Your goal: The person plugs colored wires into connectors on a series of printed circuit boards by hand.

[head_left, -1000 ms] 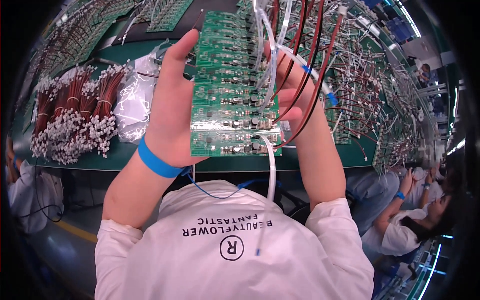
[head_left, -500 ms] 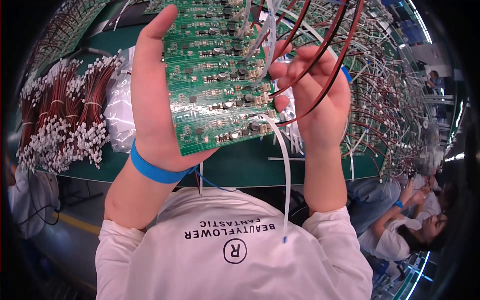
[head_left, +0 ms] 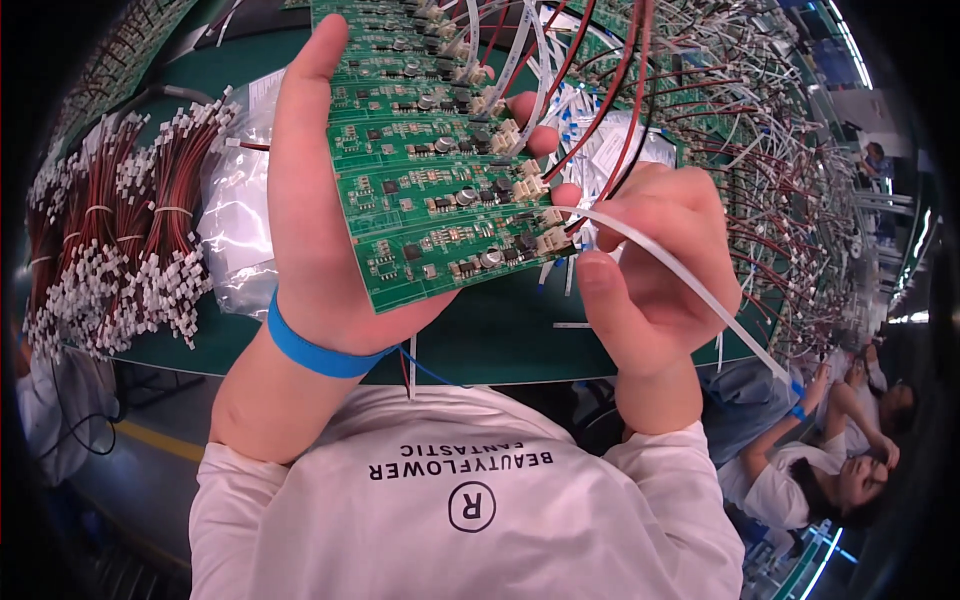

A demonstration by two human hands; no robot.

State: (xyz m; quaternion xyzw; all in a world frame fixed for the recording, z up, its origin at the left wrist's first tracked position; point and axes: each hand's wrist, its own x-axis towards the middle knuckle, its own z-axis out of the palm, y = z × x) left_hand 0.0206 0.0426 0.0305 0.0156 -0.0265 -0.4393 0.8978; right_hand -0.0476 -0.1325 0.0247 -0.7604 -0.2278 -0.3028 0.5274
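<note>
- Green table (head_left: 500,345): beneath the work.
- Circuit-board panel (head_left: 425,195): raised above table, skewed, between both hands.
- Wire bundles (head_left: 125,220): on table, left of panel.
- Left hand (head_left: 308,200): half-open, gripping panel, thumb along its left edge.
- Right hand (head_left: 675,255): loosely curled beside panel's right edge; cannot tell whether it grips anything.
- White ribbon cable (head_left: 700,290): runs from panel's lower right edge across right hand.

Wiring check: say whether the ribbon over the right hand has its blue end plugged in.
Unplugged: its blue end juts past the right hand, unattached.
</note>
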